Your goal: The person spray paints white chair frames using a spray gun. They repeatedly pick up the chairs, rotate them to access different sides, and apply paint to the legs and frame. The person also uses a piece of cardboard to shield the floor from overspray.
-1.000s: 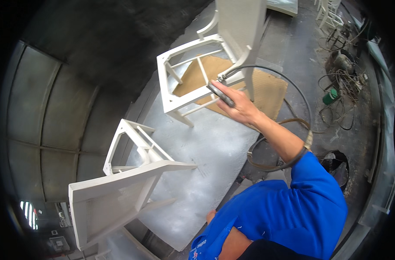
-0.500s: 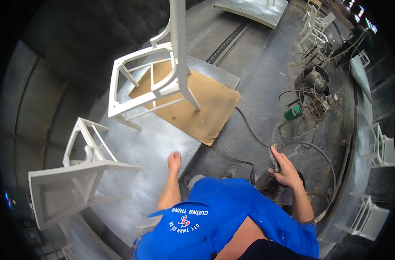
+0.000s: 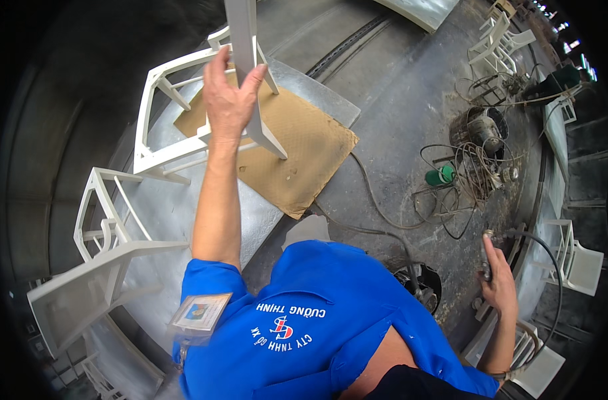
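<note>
Left hand [image 3: 229, 107] at chair [image 3: 242, 43] — green can [image 3: 440, 176], contents hidden, beside hoses [image 3: 480, 175].

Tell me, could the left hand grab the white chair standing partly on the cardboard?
Probably yes: the left hand is at the back of the white chair, thumb and fingers apart, with nothing visible blocking it.

I see a person in a bright blue, open-necked cloth shirt [image 3: 344, 270], its chest printed with a red-and-white emblem [image 3: 282, 328] and white lettering; a clear plastic badge holder [image 3: 202, 313] hangs by the left sleeve [image 3: 210, 275].
</note>
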Demonstrator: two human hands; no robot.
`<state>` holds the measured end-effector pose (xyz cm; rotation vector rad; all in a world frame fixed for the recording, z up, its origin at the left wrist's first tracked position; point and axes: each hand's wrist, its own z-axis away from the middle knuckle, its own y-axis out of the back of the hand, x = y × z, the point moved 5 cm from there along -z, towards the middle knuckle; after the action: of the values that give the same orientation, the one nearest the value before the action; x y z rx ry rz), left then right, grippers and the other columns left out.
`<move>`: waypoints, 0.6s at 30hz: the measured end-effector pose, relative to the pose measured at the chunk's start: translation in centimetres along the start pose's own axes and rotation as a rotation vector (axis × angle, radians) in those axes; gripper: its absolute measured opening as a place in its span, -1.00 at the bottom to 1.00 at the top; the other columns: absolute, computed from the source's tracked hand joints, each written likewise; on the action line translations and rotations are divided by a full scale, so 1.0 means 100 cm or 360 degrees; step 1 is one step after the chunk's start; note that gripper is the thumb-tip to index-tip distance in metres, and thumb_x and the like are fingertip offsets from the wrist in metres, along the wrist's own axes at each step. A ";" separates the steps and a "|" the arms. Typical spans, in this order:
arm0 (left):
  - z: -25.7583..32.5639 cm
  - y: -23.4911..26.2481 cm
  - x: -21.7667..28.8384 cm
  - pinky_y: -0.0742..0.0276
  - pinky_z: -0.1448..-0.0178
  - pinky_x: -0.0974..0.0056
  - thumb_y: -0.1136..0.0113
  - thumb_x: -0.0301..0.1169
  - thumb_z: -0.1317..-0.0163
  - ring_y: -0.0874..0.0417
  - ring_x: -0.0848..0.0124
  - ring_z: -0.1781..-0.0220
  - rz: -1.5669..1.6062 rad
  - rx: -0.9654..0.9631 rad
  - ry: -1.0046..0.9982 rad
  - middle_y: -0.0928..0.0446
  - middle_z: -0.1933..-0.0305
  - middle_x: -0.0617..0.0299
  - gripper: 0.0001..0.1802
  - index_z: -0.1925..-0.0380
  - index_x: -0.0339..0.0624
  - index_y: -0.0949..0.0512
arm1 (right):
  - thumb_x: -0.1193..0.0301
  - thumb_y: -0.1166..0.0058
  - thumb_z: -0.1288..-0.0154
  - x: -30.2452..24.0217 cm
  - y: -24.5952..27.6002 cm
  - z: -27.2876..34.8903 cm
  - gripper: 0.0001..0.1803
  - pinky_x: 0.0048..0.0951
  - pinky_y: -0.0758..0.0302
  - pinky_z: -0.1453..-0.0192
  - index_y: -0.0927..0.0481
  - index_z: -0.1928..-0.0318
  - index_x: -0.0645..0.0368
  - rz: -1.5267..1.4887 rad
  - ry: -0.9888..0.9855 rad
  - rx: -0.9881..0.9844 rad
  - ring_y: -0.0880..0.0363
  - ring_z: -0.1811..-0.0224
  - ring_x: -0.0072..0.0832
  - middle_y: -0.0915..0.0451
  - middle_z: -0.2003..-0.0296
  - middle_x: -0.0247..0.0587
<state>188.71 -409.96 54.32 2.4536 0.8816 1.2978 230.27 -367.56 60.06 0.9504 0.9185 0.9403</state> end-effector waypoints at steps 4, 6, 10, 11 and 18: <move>0.001 -0.043 -0.003 -0.41 -0.32 -0.05 -0.57 -0.10 -0.14 -0.48 0.02 -0.21 0.0034 0.0329 -0.0015 -0.38 -0.17 -0.08 -0.12 -0.36 -0.20 -0.33 | 0.67 -0.35 -0.04 -0.024 -0.006 -0.052 0.08 -0.09 -0.45 -0.28 -0.19 -0.60 -0.05 -0.0053 0.0083 -0.0250 -0.51 -0.17 0.09 -0.50 -0.10 0.07; 0.004 -0.054 -0.007 -0.37 -0.34 -0.06 -0.57 -0.14 -0.15 -0.44 0.03 -0.23 -0.0007 0.0446 -0.0006 -0.33 -0.20 -0.06 -0.11 -0.37 -0.18 -0.29 | 0.66 -0.35 -0.06 -0.034 -0.007 -0.077 0.08 -0.09 -0.46 -0.28 -0.19 -0.60 -0.05 -0.0083 0.0133 -0.0417 -0.51 -0.16 0.10 -0.50 -0.09 0.08; 0.002 -0.066 -0.024 -0.50 -0.21 0.06 -0.55 -0.32 -0.22 -0.55 0.15 -0.10 -0.0007 0.0533 0.0150 -0.43 -0.06 -0.02 -0.31 -0.18 -0.33 -0.31 | 0.63 -0.34 -0.10 -0.047 0.004 -0.129 0.07 -0.10 -0.49 -0.27 -0.15 -0.61 -0.09 0.0012 0.0227 -0.0659 -0.52 -0.15 0.07 -0.50 -0.05 0.07; 0.003 -0.068 -0.029 -0.51 -0.20 0.08 -0.54 -0.30 -0.24 -0.56 0.16 -0.07 0.0128 0.0588 0.0204 -0.45 -0.04 0.00 -0.33 -0.16 -0.33 -0.32 | 0.63 -0.33 -0.11 -0.047 0.008 -0.144 0.07 -0.10 -0.49 -0.27 -0.15 -0.62 -0.10 0.0033 0.0193 -0.0736 -0.52 -0.15 0.06 -0.50 -0.05 0.06; 0.016 -0.082 -0.035 -0.57 -0.09 0.18 -0.48 -0.04 -0.32 -0.61 0.28 0.07 0.0259 0.1040 0.0377 -0.56 0.09 0.10 -0.38 -0.02 -0.31 -0.43 | 0.69 -0.29 -0.03 -0.034 0.032 -0.270 0.14 -0.07 -0.54 -0.25 -0.15 -0.62 -0.22 0.0274 0.0511 -0.0776 -0.51 -0.13 0.00 -0.49 -0.07 0.03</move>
<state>185.22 -405.44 47.22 2.9410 1.3716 1.5749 203.58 -363.27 55.59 0.4717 0.8231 1.4151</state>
